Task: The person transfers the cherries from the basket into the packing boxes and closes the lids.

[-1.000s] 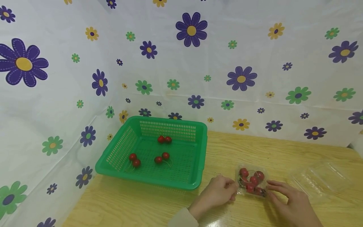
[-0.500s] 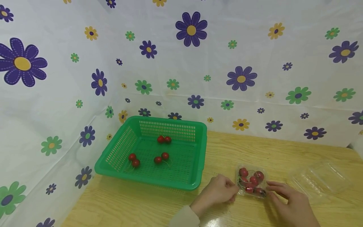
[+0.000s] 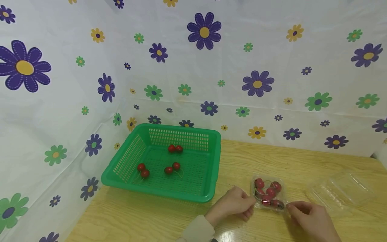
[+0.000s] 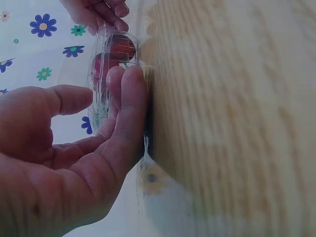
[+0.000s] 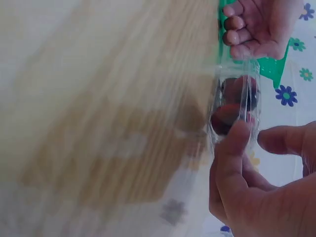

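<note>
A small clear plastic box [image 3: 269, 177] with several red cherries [image 3: 271, 192] inside stands on the table, between both hands. My left hand [image 3: 234, 205] pinches its near left corner; in the left wrist view the thumb [image 4: 74, 100] lies on one side of the plastic and the fingers on the other. At the near right corner, my right hand [image 3: 312, 216] has thumb and forefinger together on the edge. The right wrist view shows the right-hand fingertips [image 5: 236, 136] against the box wall, below dark red cherries [image 5: 229, 118].
A green slotted basket [image 3: 157, 193] stands to the left, holding pairs of stemmed cherries [image 3: 176, 166] spread over its floor. Another clear plastic piece [image 3: 341, 190] lies right of the box. Flower-printed cloth [image 3: 229, 67] hangs behind and left of the wooden table [image 3: 251, 154].
My right hand's forefinger has come down from the box's right side to meet the thumb at the near right corner. My left hand has shifted slightly right along the box's corner.
</note>
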`<control>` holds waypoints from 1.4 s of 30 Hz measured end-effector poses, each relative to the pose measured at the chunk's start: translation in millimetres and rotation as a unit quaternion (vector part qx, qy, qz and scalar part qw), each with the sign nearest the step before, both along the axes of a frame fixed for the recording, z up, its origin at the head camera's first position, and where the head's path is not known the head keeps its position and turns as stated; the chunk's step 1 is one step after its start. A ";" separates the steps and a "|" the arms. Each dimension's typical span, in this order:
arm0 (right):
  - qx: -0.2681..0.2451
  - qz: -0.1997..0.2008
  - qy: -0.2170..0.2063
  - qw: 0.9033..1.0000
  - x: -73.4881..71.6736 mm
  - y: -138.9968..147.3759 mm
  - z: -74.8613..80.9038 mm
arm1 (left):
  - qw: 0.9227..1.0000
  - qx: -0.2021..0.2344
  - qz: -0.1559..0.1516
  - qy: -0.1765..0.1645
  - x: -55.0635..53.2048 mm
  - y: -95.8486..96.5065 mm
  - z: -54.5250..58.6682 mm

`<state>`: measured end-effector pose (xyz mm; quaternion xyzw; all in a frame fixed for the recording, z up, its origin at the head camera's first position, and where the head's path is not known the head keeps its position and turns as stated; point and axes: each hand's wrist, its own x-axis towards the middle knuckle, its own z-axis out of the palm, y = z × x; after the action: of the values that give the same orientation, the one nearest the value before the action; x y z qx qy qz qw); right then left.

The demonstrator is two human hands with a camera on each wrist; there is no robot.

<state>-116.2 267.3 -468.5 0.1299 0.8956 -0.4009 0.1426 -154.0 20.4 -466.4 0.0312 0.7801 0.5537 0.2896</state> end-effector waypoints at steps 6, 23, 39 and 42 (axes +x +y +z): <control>-0.156 -0.028 -0.052 0.986 -5.2 4.8 -3.9 | 0.999 0.017 0.010 -0.029 -1.5 2.4 -1.2; -0.204 0.065 -0.076 0.974 -5.0 12.8 -7.5 | 0.996 0.075 -0.009 -0.053 -7.5 -2.7 -3.9; -0.208 0.040 -0.095 0.973 -6.5 13.1 -9.8 | 0.994 0.091 -0.009 -0.060 -7.2 -2.5 -4.7; -0.207 0.041 -0.094 0.973 -6.4 13.0 -10.0 | 0.994 0.095 -0.012 -0.062 -7.3 -2.9 -5.5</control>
<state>-122.7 280.3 -478.6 0.0976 0.7801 -0.5578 0.2663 -161.3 17.5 -471.9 0.0336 0.7043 0.6227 0.3393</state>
